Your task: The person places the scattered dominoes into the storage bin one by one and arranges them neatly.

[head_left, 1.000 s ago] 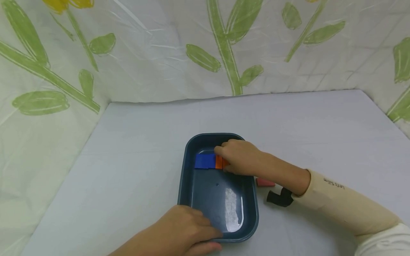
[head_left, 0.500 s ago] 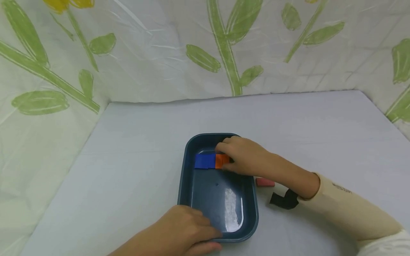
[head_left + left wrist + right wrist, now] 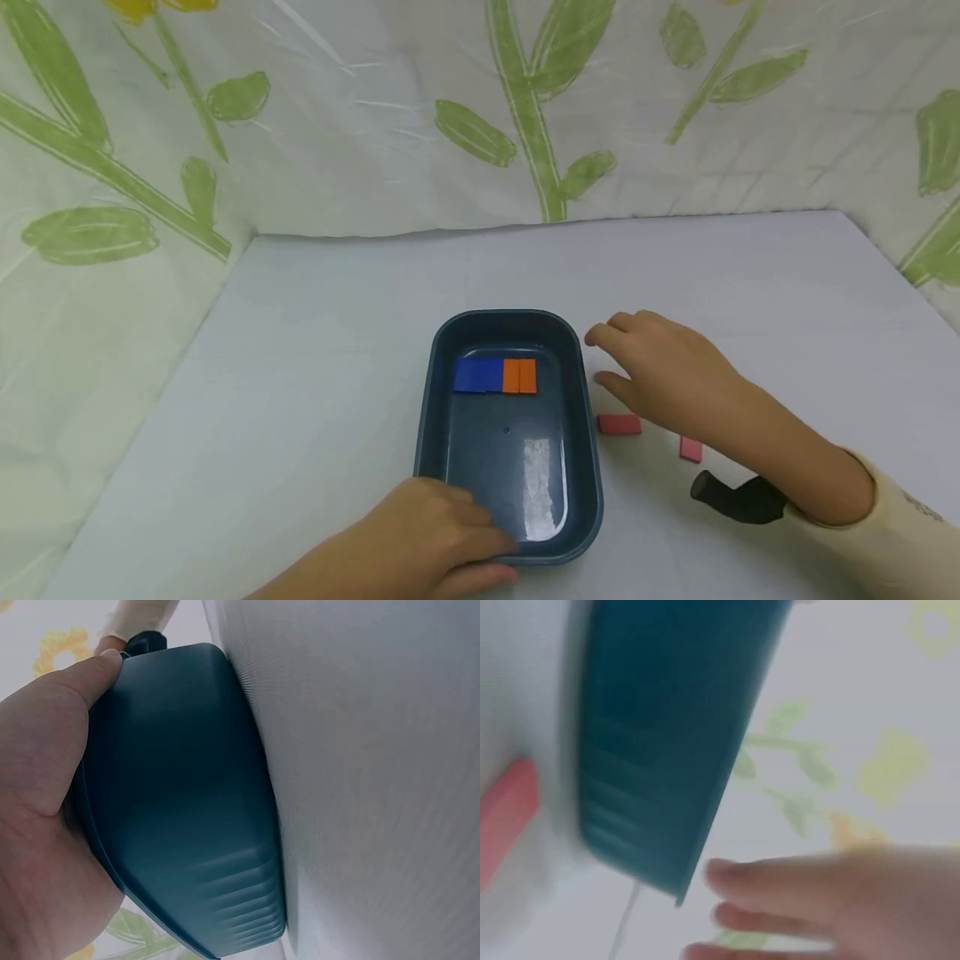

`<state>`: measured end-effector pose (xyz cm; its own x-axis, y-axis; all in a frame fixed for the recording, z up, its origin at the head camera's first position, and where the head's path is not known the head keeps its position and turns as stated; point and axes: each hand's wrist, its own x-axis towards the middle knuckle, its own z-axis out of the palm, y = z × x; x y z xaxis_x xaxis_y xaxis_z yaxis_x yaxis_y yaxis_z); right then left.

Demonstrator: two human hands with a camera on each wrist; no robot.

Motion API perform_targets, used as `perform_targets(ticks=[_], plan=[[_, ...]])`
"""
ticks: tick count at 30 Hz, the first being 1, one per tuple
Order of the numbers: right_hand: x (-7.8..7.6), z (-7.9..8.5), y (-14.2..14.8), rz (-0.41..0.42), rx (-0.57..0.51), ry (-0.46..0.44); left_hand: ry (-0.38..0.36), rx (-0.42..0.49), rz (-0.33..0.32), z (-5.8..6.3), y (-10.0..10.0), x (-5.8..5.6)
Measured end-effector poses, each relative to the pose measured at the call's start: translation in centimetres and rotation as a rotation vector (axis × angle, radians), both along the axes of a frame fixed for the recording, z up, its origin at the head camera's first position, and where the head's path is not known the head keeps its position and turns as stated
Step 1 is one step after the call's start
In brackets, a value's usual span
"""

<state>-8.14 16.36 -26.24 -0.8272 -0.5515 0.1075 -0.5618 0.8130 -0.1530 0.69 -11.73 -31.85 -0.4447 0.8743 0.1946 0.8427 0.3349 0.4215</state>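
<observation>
A dark teal plastic tray [image 3: 506,492] stands on the table, longer side running away from me. At its near left corner my left hand [image 3: 423,533] grips the rim, fingers over the edge and thumb outside; the left wrist view shows this hand [image 3: 45,765] against the rim too. Inside the tray, blue tiles [image 3: 478,375] and two orange tiles [image 3: 520,376] lie side by side in a row near the far end. Right of the tray, my right hand [image 3: 667,367] hovers with loosely bent fingers and nothing between them. Close below it lies a red block [image 3: 619,424].
A smaller pink block [image 3: 691,449] lies on the table farther right, partly by the right forearm. A black curved piece [image 3: 738,497] sits at the right wrist. White sheets [image 3: 337,167] with painted green plants rise behind the table [image 3: 300,375] and at its sides.
My right hand has let go of the orange tile, risen out of the tray and moved right. Both orange tiles and the pink block are now uncovered. The left hand stays on the rim.
</observation>
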Motion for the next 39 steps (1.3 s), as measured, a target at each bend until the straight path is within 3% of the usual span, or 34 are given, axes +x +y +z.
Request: perform_targets(ticks=[5, 9, 19, 27, 39], plan=[[0.7, -1.0, 1.1, -0.042, 0.163, -0.082, -0.019, -0.016, -0.003, 0.0, 0.0, 0.0], [1.2, -2.3, 1.4, -0.078, 0.220, -0.115, -0.020, -0.033, -0.006, 0.1, 0.0, -0.1], [1.8, -4.6, 0.6, -0.079, 0.223, -0.031, -0.040, -0.028, -0.004, 0.1, 0.0, 0.0], [1.8, -5.2, 0.3, -0.075, 0.254, -0.039, -0.025, -0.025, -0.003, 0.0, -0.1, 0.0], [1.5, -5.4, 0.4, -0.003, 0.181, 0.001, -0.018, -0.018, -0.007, -0.1, 0.0, -0.1]])
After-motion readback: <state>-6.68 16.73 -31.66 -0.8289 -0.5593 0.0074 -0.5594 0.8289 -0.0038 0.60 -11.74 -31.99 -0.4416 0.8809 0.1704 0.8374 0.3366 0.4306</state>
